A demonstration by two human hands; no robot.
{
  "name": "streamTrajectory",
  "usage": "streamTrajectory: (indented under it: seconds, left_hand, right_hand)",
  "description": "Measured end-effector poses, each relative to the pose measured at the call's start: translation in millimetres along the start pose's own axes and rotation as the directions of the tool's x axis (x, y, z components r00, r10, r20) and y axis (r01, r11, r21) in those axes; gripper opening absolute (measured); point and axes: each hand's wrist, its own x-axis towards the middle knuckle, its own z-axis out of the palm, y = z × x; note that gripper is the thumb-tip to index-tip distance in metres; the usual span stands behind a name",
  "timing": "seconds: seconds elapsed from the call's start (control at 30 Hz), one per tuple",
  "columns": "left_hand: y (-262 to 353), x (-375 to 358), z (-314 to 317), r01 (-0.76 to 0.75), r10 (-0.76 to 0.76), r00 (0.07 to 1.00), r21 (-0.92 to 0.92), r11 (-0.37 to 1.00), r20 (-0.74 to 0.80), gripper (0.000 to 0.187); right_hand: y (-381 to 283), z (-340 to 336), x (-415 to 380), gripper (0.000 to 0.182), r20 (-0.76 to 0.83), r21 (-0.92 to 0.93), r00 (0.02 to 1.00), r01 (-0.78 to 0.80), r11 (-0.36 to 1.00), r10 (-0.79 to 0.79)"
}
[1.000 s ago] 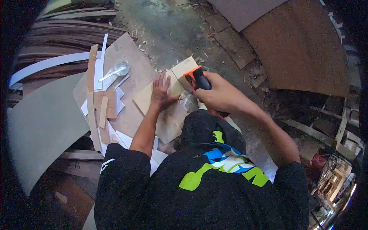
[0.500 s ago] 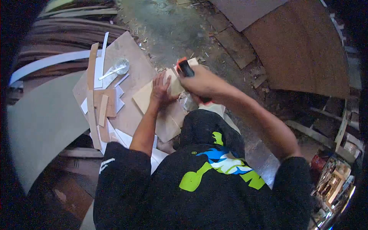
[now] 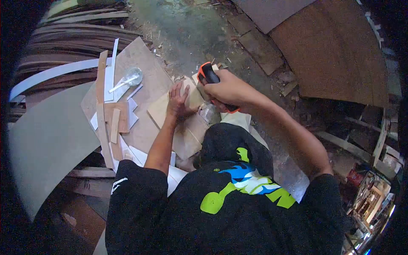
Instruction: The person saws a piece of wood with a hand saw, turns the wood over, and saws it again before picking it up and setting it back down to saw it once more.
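My left hand (image 3: pixel 177 101) lies flat with fingers spread on a pale wooden board (image 3: pixel 158 109), pressing it against the larger plywood sheet (image 3: pixel 146 57). Closed round the black and orange handle of a handsaw (image 3: pixel 208 72) is my right hand (image 3: pixel 233 88), just right of the board's end. The saw's blade cannot be made out from above. A narrow dark gap shows in the pale wood near the handle. Beside my left wrist, a second thin wooden piece (image 3: pixel 187 140) sticks out toward my body.
A clear round container (image 3: pixel 134 75), white offcuts (image 3: pixel 109 80) and wooden strips (image 3: pixel 102 127) lie on the plywood's left side. Stacked boards (image 3: pixel 80 29) stand at far left. Wood scraps litter the floor (image 3: pixel 182 34); large brown sheets (image 3: pixel 335 51) lie at upper right.
My right hand and the saw handle have shifted slightly, and the orange rim shows more clearly. My left hand stays in place on the board. The view has moved a little.
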Motion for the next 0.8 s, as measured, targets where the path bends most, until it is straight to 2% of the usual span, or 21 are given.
streamTrajectory:
  seconds: [0.1, 0.23, 0.33, 0.43, 0.53, 0.63, 0.73, 0.8]
  left_hand:
    - [0.0, -2.7, 1.5, -0.026, 0.026, 1.0, 0.006, 1.0, -0.014, 0.098]
    - [-3.9, -1.3, 4.6, -0.016, 0.016, 1.0, 0.004, 1.0, 0.003, 0.099]
    - [-5.4, -2.1, 7.8, -0.024, 0.024, 1.0, 0.007, 1.0, -0.016, 0.1]
    - [-2.9, -2.6, 3.7, -0.018, 0.018, 1.0, 0.044, 0.999, 0.013, 0.102]
    - [-8.6, -2.9, 11.3, -0.019, 0.019, 1.0, 0.028, 0.999, 0.012, 0.102]
    - [-14.6, -6.4, 16.1, -0.057, 0.057, 0.998, 0.032, 0.998, -0.022, 0.103]
    - [-10.0, -4.5, 12.0, -0.023, 0.023, 1.0, -0.014, 1.0, -0.015, 0.103]
    - [-7.9, -3.3, 10.1, -0.045, 0.044, 0.998, -0.006, 0.999, -0.037, 0.103]
  right_hand:
    - [-28.5, 6.4, -36.9, 0.016, 0.044, -0.158, 0.999, 0.0, 0.987, 0.007]
    - [-18.6, 7.0, -34.5, 0.012, -0.003, -0.034, 1.0, 0.025, 0.999, -0.025]
    - [16.0, 8.0, 4.3, 0.017, -0.043, -0.123, 0.996, 0.076, 0.989, -0.082]
    - [26.4, 12.7, 23.2, 0.015, -0.035, -0.013, 0.999, -0.019, 1.0, 0.019]
    - [29.4, 19.9, 34.7, 0.014, -0.019, 0.008, 0.999, 0.04, 0.999, -0.039]
    - [4.0, 17.2, -3.2, 0.012, 0.028, -0.073, 0.999, 0.029, 0.997, -0.027]
    - [27.5, 11.7, 29.0, 0.012, -0.02, -0.11, 1.0, -0.006, 0.994, 0.004]
    - [55.6, 22.0, 61.8, 0.01, -0.043, -0.067, 0.999, -0.028, 0.997, 0.025]
